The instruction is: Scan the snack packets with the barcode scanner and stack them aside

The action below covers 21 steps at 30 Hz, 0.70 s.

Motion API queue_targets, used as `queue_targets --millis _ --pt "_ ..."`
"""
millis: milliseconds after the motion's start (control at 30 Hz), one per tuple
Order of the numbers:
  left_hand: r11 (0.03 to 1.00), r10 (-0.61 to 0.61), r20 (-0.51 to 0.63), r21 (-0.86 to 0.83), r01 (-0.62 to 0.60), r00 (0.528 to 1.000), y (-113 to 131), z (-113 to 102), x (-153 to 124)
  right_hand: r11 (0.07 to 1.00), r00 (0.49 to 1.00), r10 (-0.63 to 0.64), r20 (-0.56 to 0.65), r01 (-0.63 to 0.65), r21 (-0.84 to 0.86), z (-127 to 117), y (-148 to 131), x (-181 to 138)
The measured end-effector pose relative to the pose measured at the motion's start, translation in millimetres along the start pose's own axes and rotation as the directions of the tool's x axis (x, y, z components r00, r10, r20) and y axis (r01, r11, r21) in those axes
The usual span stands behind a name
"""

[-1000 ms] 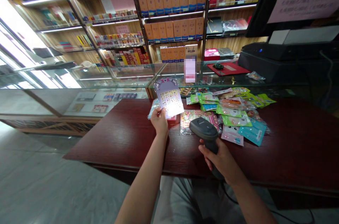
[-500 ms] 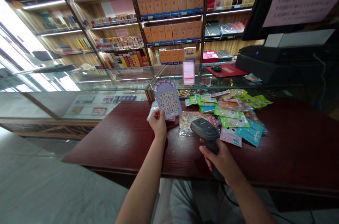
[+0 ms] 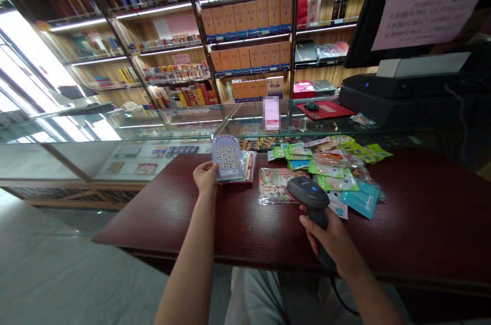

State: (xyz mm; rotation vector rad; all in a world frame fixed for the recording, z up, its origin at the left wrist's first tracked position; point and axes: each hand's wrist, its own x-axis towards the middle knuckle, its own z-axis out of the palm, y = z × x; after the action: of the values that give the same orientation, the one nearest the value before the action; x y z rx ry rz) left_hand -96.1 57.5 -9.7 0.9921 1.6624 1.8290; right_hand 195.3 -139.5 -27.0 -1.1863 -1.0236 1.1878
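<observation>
Between the fingers of my left hand (image 3: 206,177) is the edge of a purple card (image 3: 228,157) with rows of tiny pictures, perhaps a sticker sheet. It is tilted over a small stack of packets (image 3: 250,166) on the dark red table (image 3: 169,212). My right hand (image 3: 330,238) is wrapped round the handle of a black barcode scanner (image 3: 309,193), which shows a blue light on top. A clear-wrapped, colourful picture packet (image 3: 272,187) lies flat just left of the scanner's head.
Several snack packets (image 3: 332,169) are heaped at the right of the table. Behind runs a glass counter (image 3: 184,120) bearing a phone-like pink panel (image 3: 271,112), a red mat (image 3: 333,110) and a mouse (image 3: 311,106). A monitor (image 3: 364,33) stands at the right.
My left hand has moved left and lowered the purple card towards the stack. The scanner has shifted right, and its blue light now shows. The camera view has tilted up slightly.
</observation>
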Motion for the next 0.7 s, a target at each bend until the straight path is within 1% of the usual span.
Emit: queue_targets --millis 100,167,233,300,367,400,433,500,533,567,600,633,667,700 --pt "0.966 -0.041 0.021 0.255 0.034 0.999 -3.5 -5.4 10.1 1.0 1.0 -0.002 0.007 0.002 0.021 -1.9 1.1 -0.1" --pt "0.907 -0.047 0.031 0.421 0.029 0.998 -4.4 -8.2 14.6 1.0 1.0 0.005 0.011 -0.005 0.023 -3.4 1.8 -0.6" --pt "0.824 -0.07 0.03 0.565 0.041 0.997 -3.3 -10.9 17.6 1.0 1.0 0.009 0.016 -0.009 0.017 -5.1 1.4 -1.2" --pt "0.741 -0.103 0.017 0.669 0.065 0.995 -1.2 -13.2 18.6 1.0 1.0 0.005 0.016 -0.006 0.02 -6.8 0.1 -1.7" --pt "0.683 -0.122 0.022 0.727 0.068 0.992 1.2 -14.8 16.1 1.0 1.0 0.005 0.007 -0.006 0.027 -8.6 -1.2 -1.6" --pt "0.663 -0.109 0.028 0.747 0.052 0.994 2.5 -14.9 13.2 1.0 1.0 0.007 0.0 -0.007 0.029 -9.4 -1.6 -1.3" --pt "0.643 -0.071 0.031 0.766 0.022 0.997 4.0 -14.4 8.8 1.0 1.0 0.008 -0.005 -0.007 0.029 -10.4 -1.7 -0.7" --pt "0.595 0.075 0.043 0.8 -0.079 0.996 7.8 -11.1 -4.3 1.0 1.0 0.008 -0.016 -0.008 0.023 -12.5 -1.3 1.2" --pt "0.568 0.169 0.064 0.809 -0.151 0.983 10.2 -8.2 -12.9 1.0 1.0 0.007 -0.023 -0.006 0.022 -13.7 -1.0 2.4" --pt "0.54 0.266 0.105 0.807 -0.238 0.958 12.8 -4.5 -22.8 1.0 1.0 0.006 -0.03 -0.005 0.02 -15.0 -0.8 3.7" --pt "0.511 0.349 0.172 0.789 -0.341 0.921 15.5 -0.2 -33.6 1.0 0.999 0.005 -0.037 -0.004 0.019 -16.4 -0.8 4.9" --pt "0.477 0.417 0.26 0.753 -0.453 0.871 18.1 4.6 -45.0 1.0 0.999 0.002 -0.044 -0.002 0.019 -17.7 -1.0 6.1" --pt "0.439 0.466 0.369 0.692 -0.572 0.804 20.3 9.6 -56.6 1.0 0.999 0.001 -0.05 0.0 0.02 -18.9 -1.5 7.1" --pt "0.402 0.491 0.489 0.608 -0.685 0.722 21.8 14.5 -67.9 1.0 0.998 0.001 -0.057 0.001 0.022 -20.0 -2.2 7.9"
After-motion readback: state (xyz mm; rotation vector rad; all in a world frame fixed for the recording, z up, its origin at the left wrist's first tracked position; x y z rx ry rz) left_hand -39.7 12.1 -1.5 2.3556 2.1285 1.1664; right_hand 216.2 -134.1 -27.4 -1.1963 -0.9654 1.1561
